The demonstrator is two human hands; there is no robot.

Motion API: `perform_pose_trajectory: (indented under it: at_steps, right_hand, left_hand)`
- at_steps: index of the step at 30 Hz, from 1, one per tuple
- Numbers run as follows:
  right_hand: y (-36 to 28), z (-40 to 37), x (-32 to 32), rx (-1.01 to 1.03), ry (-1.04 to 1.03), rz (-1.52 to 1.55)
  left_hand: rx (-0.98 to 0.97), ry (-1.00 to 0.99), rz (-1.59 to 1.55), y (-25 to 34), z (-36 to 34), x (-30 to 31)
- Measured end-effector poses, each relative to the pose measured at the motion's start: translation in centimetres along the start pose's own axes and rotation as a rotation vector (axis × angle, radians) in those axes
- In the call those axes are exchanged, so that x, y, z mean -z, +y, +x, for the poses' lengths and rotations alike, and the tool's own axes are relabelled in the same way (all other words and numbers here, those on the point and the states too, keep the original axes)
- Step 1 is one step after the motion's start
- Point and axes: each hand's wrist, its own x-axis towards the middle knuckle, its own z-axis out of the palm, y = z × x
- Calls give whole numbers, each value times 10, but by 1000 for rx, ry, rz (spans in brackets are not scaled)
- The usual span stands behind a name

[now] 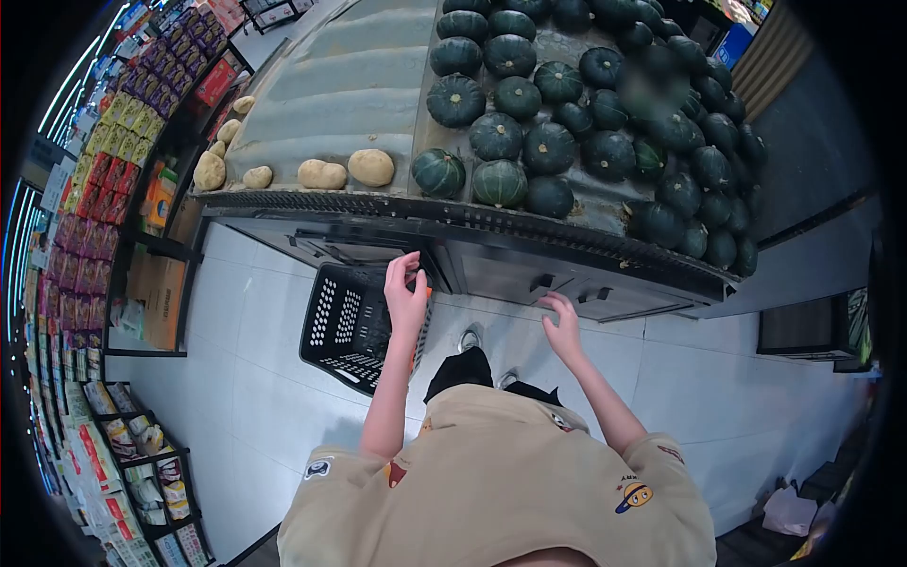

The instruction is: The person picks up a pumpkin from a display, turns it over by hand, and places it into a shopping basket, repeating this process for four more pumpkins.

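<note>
Dark green pumpkins [549,148], beige shirt [491,482]

Holds left hand [405,302] over basket [323,317] on floor [248,397], right hand [563,329] near desk [331,66] bearing potatoes [370,167] and dark green squashes [456,100].

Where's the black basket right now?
In the head view, the basket sits on the floor left of the shoes, against or close to the produce stand, partly hidden by the left hand and forearm.
</note>
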Motion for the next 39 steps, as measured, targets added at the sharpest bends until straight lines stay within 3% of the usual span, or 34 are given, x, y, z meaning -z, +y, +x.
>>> perform_pose_trajectory:
  at_steps: [6,12,21,31,39]
  right_hand:
    - [-48,53,20,-6,93,29]
    - [-79,82,46,44,288,0]
    - [-42,107,137,-28,713,-207]
    - [-46,147,128,98,490,-102]
    - [-53,158,103,179,335,-20]
  left_hand:
    - [-102,40,-3,23,86,-23]
    - [-374,53,264,33,132,-43]
    - [-428,55,376,46,133,-50]
    - [-407,-59,663,65,120,-96]
    - [-132,-136,948,83,122,-136]
